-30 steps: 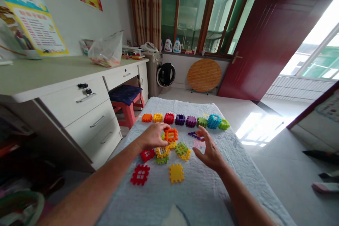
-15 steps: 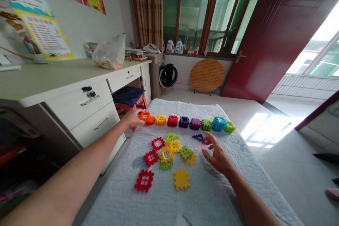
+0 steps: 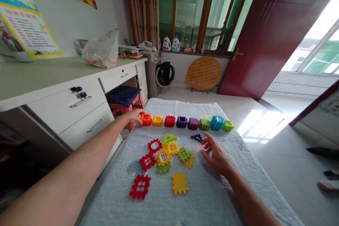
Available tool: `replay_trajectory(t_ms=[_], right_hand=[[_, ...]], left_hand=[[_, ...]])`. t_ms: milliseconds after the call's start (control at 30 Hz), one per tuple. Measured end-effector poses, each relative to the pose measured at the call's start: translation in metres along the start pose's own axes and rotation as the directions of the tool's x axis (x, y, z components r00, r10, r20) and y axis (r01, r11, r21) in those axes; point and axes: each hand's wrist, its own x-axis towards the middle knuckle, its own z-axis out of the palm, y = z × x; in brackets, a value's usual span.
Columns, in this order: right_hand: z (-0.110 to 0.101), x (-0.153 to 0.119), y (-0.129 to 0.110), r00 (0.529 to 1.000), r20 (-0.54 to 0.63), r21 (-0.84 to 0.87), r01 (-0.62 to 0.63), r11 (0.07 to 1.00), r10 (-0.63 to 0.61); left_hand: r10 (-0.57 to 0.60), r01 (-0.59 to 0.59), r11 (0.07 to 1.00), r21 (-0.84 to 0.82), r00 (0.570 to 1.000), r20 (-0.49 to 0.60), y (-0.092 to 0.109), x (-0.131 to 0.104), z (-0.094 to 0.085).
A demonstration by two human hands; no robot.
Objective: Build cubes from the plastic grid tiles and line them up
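My left hand (image 3: pixel 134 116) is at the left end of a row of toy building blocks, thumb and fingers closed on the orange block (image 3: pixel 146 119). To its right stand a yellow block (image 3: pixel 158 121), a red block (image 3: pixel 170 121), a dark purple block (image 3: pixel 182 122), a purple block (image 3: pixel 193 123), a green block (image 3: pixel 204 124), a blue block (image 3: pixel 217 123) and a lime piece (image 3: pixel 228 125). My right hand (image 3: pixel 217 155) is open with fingers apart, holding nothing, close to a flat dark purple triangular piece (image 3: pixel 196 137).
Loose flat pieces lie nearer me: a red window panel (image 3: pixel 140 186), a plain yellow panel (image 3: pixel 180 183), a green panel (image 3: pixel 184 154) overlapping a yellow one, and a mixed pile. All rest on a light blue cloth (image 3: pixel 206 197). A desk (image 3: pixel 53 74) and stool (image 3: pixel 124 96) stand left.
The orange pieces, previously spread sideways, now sit together as one compact block under my left hand. The view has shifted slightly; my right hand has barely moved.
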Motion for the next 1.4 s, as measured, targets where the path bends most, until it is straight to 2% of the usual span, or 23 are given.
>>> replay_trajectory(t_ms=[333,500,667,767,833,867,967,1033,1133,1233,1400], right_hand=[[-0.001,-0.002,0.001,0.999,0.004,-0.003,-0.034,0.999,0.034],[-0.002,-0.002,0.002,0.999,0.017,0.002,-0.036,0.999,0.036],[-0.003,-0.002,0.004,0.999,0.027,0.014,-0.044,0.999,0.043],[-0.004,-0.001,0.003,0.998,0.040,0.013,-0.048,0.999,0.048],[-0.005,-0.001,0.003,0.998,0.044,0.015,-0.049,0.999,0.049],[-0.005,0.000,0.003,0.998,0.046,0.016,-0.053,0.998,0.052],[-0.003,0.000,0.004,0.997,0.050,0.021,-0.064,0.998,0.063],[-0.002,0.000,0.005,0.996,0.052,0.025,-0.067,0.997,0.066],[0.000,0.000,0.007,0.996,0.050,0.038,-0.076,0.996,0.074],[0.000,0.000,0.006,0.994,0.044,0.043,-0.097,0.994,0.096],[-0.002,0.001,0.004,0.994,0.048,0.040,-0.103,0.994,0.101]], left_hand=[[0.015,-0.014,1.000,-0.025,0.999,0.048,0.004,0.000,0.002],[0.023,-0.022,1.000,-0.023,0.999,0.037,0.007,-0.003,0.003],[0.043,-0.040,0.999,0.033,0.994,-0.098,0.012,-0.014,-0.002],[0.078,-0.064,0.995,0.075,0.975,-0.207,0.025,-0.035,-0.001],[0.131,-0.112,0.989,0.095,0.964,-0.231,0.040,-0.058,0.005],[0.167,-0.150,0.984,0.093,0.964,-0.208,0.049,-0.071,0.010],[0.204,-0.202,0.976,0.086,0.979,-0.013,0.075,-0.106,0.029],[0.223,-0.228,0.966,0.119,0.973,0.059,0.088,-0.121,0.043],[0.223,-0.239,0.946,0.220,0.970,0.095,0.098,-0.129,0.062],[0.175,-0.185,0.924,0.334,0.983,0.062,0.103,-0.127,0.073],[0.128,-0.116,0.903,0.414,0.992,0.000,0.111,-0.127,0.072]])
